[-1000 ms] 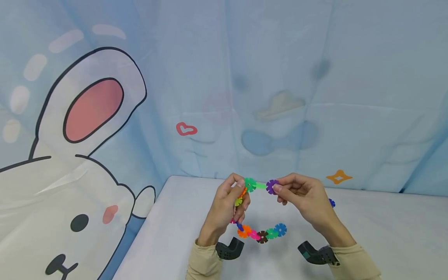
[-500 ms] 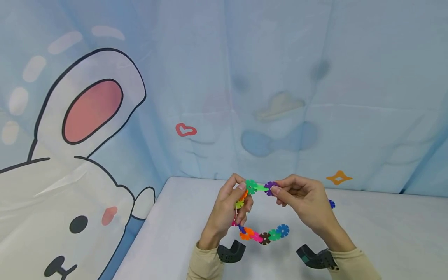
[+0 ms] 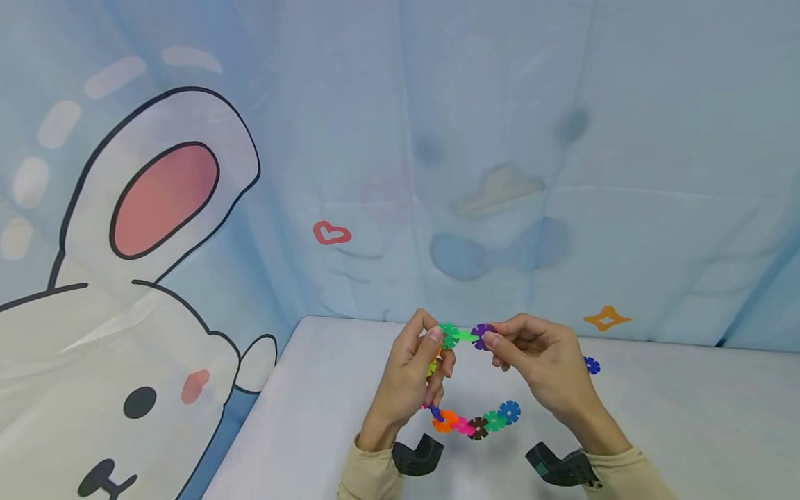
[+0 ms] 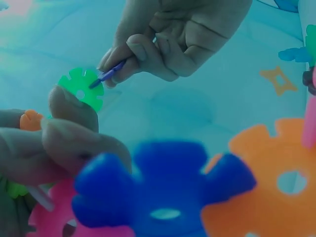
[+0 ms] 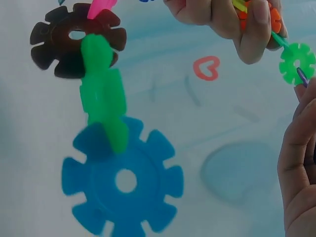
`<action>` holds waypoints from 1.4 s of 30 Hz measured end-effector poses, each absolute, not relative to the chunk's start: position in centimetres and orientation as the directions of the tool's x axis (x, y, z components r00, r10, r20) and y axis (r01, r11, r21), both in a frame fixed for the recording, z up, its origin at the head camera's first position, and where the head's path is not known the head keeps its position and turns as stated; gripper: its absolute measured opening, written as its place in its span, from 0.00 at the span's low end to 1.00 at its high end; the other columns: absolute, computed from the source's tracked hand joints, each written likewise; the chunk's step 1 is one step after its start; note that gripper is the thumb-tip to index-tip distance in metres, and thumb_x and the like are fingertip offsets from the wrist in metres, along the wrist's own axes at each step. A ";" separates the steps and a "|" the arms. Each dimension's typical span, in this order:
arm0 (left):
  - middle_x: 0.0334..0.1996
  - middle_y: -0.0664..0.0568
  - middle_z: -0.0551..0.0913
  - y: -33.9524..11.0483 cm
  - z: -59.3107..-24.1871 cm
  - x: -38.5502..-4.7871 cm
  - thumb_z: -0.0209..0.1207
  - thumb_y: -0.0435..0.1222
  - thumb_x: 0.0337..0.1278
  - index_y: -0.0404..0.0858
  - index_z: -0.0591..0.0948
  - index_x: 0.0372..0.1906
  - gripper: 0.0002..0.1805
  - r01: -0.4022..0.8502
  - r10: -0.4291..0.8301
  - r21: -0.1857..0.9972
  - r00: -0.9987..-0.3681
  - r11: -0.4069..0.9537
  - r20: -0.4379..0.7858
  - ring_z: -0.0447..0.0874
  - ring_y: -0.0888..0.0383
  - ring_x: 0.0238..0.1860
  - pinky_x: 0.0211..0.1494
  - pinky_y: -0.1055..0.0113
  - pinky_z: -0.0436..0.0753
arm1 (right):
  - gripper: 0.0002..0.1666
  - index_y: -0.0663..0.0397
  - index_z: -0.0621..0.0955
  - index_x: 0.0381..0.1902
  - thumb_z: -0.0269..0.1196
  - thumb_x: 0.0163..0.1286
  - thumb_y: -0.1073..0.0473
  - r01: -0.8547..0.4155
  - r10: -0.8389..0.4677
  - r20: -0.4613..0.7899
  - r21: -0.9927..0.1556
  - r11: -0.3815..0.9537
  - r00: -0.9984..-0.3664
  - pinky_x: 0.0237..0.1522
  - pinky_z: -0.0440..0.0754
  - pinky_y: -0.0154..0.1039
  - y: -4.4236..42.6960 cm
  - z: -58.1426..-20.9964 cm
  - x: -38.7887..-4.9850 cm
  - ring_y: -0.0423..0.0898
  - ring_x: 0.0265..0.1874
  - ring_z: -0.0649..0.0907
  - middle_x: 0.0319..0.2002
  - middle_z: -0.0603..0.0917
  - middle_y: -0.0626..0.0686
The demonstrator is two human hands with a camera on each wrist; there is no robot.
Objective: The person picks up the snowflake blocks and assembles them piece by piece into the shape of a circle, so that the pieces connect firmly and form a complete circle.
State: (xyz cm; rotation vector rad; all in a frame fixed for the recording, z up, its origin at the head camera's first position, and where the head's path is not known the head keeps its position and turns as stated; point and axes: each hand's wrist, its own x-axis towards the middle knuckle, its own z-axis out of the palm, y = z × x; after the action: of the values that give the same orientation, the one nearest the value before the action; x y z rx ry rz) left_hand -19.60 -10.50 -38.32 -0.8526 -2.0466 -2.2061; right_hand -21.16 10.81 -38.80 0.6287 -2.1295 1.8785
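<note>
A chain of slotted plastic snowflake discs hangs in a curve from my left hand (image 3: pixel 406 375), which pinches it near a green disc (image 3: pixel 448 335). Beyond that sits a bright green disc (image 4: pixel 74 81), edge-on in the head view. My right hand (image 3: pixel 550 364) pinches a purple disc (image 3: pixel 482 337) between thumb and fingertips. The purple disc's edge overlaps the bright green disc's rim at right angles; how deep it sits I cannot tell. Orange (image 3: pixel 445 422), pink (image 3: pixel 463 426), brown (image 3: pixel 478 430), green (image 3: pixel 494 421) and light blue (image 3: pixel 509 412) discs form the chain's low end. Fingers hide part of the chain.
A loose blue disc (image 3: pixel 592 365) lies on the white tabletop (image 3: pixel 687 417), just past my right wrist. Behind the table hangs a light blue curtain (image 3: pixel 500 139) with printed cartoon figures. Each wrist wears a black camera mount (image 3: pixel 419 455).
The purple disc has moved slightly left, closer to the green disc in my left hand. My left hand and the hanging chain have shifted a little right and down.
</note>
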 end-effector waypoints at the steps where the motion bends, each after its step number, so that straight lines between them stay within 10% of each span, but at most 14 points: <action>1: 0.22 0.31 0.68 -10.5 -38.4 -19.7 0.38 0.39 0.89 0.30 0.62 0.42 0.16 0.364 0.349 0.918 -0.850 -0.154 0.396 0.58 0.58 0.06 0.13 0.72 0.73 | 0.03 0.65 0.86 0.42 0.68 0.73 0.69 -0.466 -0.159 0.449 -0.880 0.088 -0.879 0.32 0.88 0.34 10.8 -38.8 -21.1 0.46 0.25 0.85 0.29 0.88 0.47; 29: 0.19 0.35 0.70 -9.6 -38.7 -19.7 0.39 0.35 0.88 0.31 0.63 0.38 0.14 0.532 0.273 0.842 -0.799 -0.093 0.536 0.60 0.60 0.06 0.08 0.69 0.72 | 0.05 0.66 0.87 0.42 0.68 0.70 0.74 -0.523 -0.116 0.514 -0.850 0.060 -0.850 0.37 0.90 0.32 10.4 -39.0 -20.6 0.42 0.26 0.86 0.33 0.90 0.46; 36: 0.18 0.27 0.70 -9.1 -38.8 -19.9 0.37 0.37 0.83 0.29 0.64 0.35 0.17 0.381 0.194 0.916 -0.896 -0.130 0.400 0.66 0.58 0.09 0.17 0.71 0.78 | 0.10 0.62 0.88 0.47 0.70 0.69 0.72 -0.556 -0.127 0.542 -0.818 0.144 -0.830 0.36 0.91 0.33 10.6 -38.8 -20.9 0.42 0.27 0.88 0.34 0.90 0.43; 42: 0.13 0.50 0.63 -9.1 -39.0 -19.9 0.45 0.42 0.85 0.35 0.66 0.34 0.18 0.228 0.152 0.965 -0.957 -0.131 0.247 0.64 0.62 0.09 0.17 0.70 0.79 | 0.11 0.58 0.88 0.52 0.68 0.74 0.67 -0.541 -0.196 0.508 -0.820 0.188 -0.839 0.35 0.91 0.35 10.8 -39.1 -21.3 0.43 0.28 0.90 0.33 0.91 0.46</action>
State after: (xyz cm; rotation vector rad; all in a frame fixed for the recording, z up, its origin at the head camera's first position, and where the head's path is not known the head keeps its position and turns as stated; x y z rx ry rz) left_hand -19.92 -9.15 -38.97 -0.4451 -2.0356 -2.2817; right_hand -21.28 10.83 -39.12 0.7006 -2.1785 1.6946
